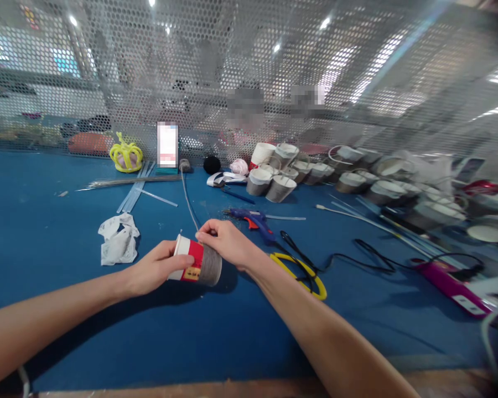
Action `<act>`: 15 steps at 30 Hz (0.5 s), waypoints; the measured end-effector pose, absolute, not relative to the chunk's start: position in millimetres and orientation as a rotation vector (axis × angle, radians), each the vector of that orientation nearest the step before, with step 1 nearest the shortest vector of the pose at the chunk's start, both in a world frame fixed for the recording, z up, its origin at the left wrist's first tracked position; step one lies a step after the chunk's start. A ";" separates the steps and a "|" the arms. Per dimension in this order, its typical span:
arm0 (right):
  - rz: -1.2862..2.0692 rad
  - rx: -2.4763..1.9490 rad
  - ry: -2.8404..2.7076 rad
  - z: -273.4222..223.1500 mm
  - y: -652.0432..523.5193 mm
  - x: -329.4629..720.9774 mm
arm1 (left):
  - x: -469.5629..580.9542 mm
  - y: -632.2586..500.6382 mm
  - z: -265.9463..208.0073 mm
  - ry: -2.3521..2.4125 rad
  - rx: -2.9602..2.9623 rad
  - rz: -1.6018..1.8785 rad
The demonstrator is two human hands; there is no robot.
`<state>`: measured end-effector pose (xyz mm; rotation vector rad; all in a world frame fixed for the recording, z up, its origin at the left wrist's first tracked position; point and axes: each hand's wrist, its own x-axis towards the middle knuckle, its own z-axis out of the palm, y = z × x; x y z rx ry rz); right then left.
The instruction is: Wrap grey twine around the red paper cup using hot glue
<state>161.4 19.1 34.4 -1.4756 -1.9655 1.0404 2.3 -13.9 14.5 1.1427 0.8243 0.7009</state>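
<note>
My left hand [160,268] is wrapped round a red and white paper cup [195,254], which lies tilted on its side above the blue table. Grey yarn [211,266] covers the cup's base end in tight turns. At the upper edge of that wrapping, my right hand [222,237] pinches the grey yarn strand [187,196] between thumb and fingers. The strand runs back to a small grey yarn ball [185,165]. The far side of the cup is hidden.
A blue glue gun [253,221] lies beyond my right hand, near yellow-handled scissors [319,287] and a black cable. Several yarn-wrapped cups [281,188] stand at the back right. Crumpled white paper [119,240] and clear glue sticks [135,190] lie left. A mesh screen [207,66] closes the back.
</note>
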 end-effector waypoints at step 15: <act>1.237 -1.456 -1.950 25.7 21.9 168.2 | 4.6 -16.3 18.6 0.842 0.892 0.758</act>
